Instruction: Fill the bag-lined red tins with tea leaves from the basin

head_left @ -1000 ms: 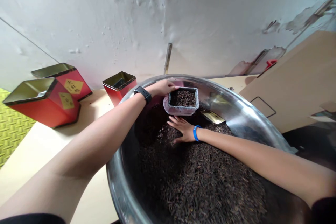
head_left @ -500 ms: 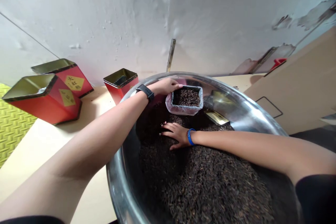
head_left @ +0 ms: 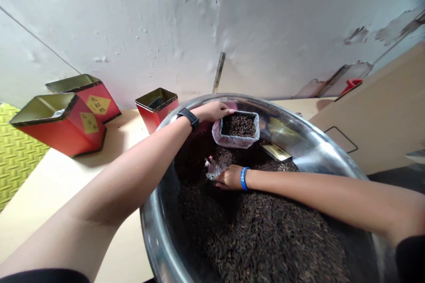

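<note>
Dark tea [head_left: 262, 234] around right hand [head_left: 229, 178], left hand [head_left: 212, 112] gripping box [head_left: 235, 141]

Yellow diamond labels [head_left: 98, 104] bearing dark Chinese characters mark two red tins [head_left: 59, 124] on the counter [head_left: 49, 181]; the characters are too small to read with certainty. White lettering beginning "Chris" runs along the blue wristband [head_left: 245, 178] beside the right hand [head_left: 227, 177].

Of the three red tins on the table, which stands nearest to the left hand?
The smallest red tin, right beside the steel basin and close to the left hand. The two larger red tins, with yellow labels, stand farther left.
</note>
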Tool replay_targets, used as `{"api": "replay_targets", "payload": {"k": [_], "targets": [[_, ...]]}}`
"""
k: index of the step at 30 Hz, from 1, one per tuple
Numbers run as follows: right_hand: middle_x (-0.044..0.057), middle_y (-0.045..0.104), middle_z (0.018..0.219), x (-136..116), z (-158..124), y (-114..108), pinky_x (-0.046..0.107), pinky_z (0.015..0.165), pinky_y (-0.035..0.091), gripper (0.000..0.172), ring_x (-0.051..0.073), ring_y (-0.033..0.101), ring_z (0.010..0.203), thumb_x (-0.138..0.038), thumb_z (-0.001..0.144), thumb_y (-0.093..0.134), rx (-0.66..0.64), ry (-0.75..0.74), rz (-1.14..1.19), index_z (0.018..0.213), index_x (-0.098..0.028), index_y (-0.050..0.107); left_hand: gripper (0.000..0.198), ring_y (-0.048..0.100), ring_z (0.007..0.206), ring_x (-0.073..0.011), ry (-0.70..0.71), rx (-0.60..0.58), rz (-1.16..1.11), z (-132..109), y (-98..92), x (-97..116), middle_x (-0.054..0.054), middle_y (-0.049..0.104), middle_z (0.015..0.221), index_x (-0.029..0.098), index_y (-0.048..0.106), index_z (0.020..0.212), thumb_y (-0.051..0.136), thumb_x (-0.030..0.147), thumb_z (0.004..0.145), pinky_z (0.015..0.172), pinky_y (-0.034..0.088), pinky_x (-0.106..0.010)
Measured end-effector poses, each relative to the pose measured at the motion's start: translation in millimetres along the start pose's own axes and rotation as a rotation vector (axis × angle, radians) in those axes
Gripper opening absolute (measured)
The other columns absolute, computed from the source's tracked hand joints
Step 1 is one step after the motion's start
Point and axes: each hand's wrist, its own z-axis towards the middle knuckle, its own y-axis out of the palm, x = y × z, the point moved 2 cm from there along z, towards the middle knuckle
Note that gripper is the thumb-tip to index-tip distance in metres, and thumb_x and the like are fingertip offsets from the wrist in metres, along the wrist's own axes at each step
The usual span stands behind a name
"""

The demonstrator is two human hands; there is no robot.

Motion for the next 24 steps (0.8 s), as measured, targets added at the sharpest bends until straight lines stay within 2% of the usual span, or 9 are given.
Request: {"api": "replay_targets", "payload": {"k": [2,5,9,12,14,16,21,22,24], "targets": [[0.011,0.067,0.078,-4,-1,-17,0.030,0.061,0.042,0.041,0.018,0.060,0.064,-0.042,0.089,0.032,-0.006,0.081,0.023,0.092,-0.015,0.063,0.045,0.043,0.060,-0.0122,0.020,-0.006,0.007,1,0.3,-1,-0.002,0.055,0.067,0.013,0.063,0.077,0.038,0.050,0.084,0.057,0.031,-0.025],[0.009,0.066,0.078,-7,-8,-57,0.027,0.059,0.039,0.038,0.017,0.060,0.063,-0.041,0.088,0.034,0.102,0.145,0.063,0.095,-0.016,0.062,0.046,0.046,0.064,-0.0133,0.033,0.005,-0.010,2,1.0,-3,-0.003,0.058,0.073,0.013,0.064,0.083,0.037,0.051,0.083,0.059,0.032,-0.026],[0.006,0.063,0.069,8,-23,-128,0.025,0.057,0.035,0.040,0.013,0.055,0.059,-0.038,0.090,0.031,0.369,0.191,0.037,0.079,-0.014,0.060,0.048,0.046,0.063,-0.0131,0.022,0.006,-0.006,3,1.9,-5,-0.003,0.059,0.073,0.014,0.065,0.085,0.037,0.053,0.083,0.059,0.033,-0.026],[0.006,0.062,0.072,35,-30,-165,0.025,0.062,0.037,0.040,0.013,0.053,0.062,-0.037,0.091,0.029,0.625,0.256,-0.009,0.082,-0.013,0.060,0.040,0.044,0.062,-0.0123,0.005,-0.004,-0.004,4,2.2,-5,-0.003,0.059,0.071,0.012,0.064,0.081,0.042,0.045,0.081,0.059,0.033,-0.025],[0.007,0.063,0.079,55,-30,-170,0.028,0.067,0.038,0.038,0.015,0.053,0.070,-0.035,0.091,0.030,0.715,0.299,-0.078,0.090,-0.012,0.060,0.036,0.044,0.063,-0.0121,-0.017,-0.002,0.003,5,2.3,-6,-0.004,0.059,0.071,0.011,0.064,0.078,0.043,0.040,0.081,0.058,0.033,-0.024],[0.010,0.063,0.087,68,-31,-165,0.031,0.073,0.040,0.034,0.018,0.053,0.079,-0.031,0.090,0.034,0.724,0.284,-0.149,0.094,-0.011,0.060,0.037,0.043,0.062,-0.0119,-0.051,0.015,0.010,5,2.0,-8,-0.003,0.059,0.071,0.012,0.064,0.079,0.041,0.041,0.081,0.057,0.032,-0.024],[0.009,0.058,0.107,68,-55,-153,0.037,0.090,0.039,0.036,0.020,0.048,0.101,-0.011,0.082,0.035,0.908,0.256,-0.055,0.112,-0.012,0.055,0.048,0.043,0.059,-0.0118,-0.084,0.011,-0.010,1,1.0,-9,-0.002,0.058,0.068,0.015,0.064,0.082,0.039,0.056,0.080,0.055,0.032,-0.023],[0.008,0.059,0.106,67,-61,-152,0.037,0.091,0.039,0.037,0.019,0.049,0.101,-0.009,0.080,0.035,0.921,0.267,-0.014,0.111,-0.013,0.055,0.050,0.043,0.058,-0.0118,-0.082,0.003,-0.010,0,0.6,-8,-0.002,0.057,0.067,0.015,0.064,0.081,0.038,0.058,0.079,0.055,0.031,-0.023],[0.007,0.060,0.104,64,-66,-148,0.036,0.092,0.040,0.038,0.018,0.052,0.100,-0.007,0.078,0.035,0.835,0.255,0.038,0.106,-0.015,0.059,0.053,0.042,0.057,-0.0117,-0.080,-0.006,-0.001,-1,-0.5,-3,-0.002,0.055,0.064,0.015,0.064,0.079,0.036,0.060,0.079,0.055,0.031,-0.023]]}}
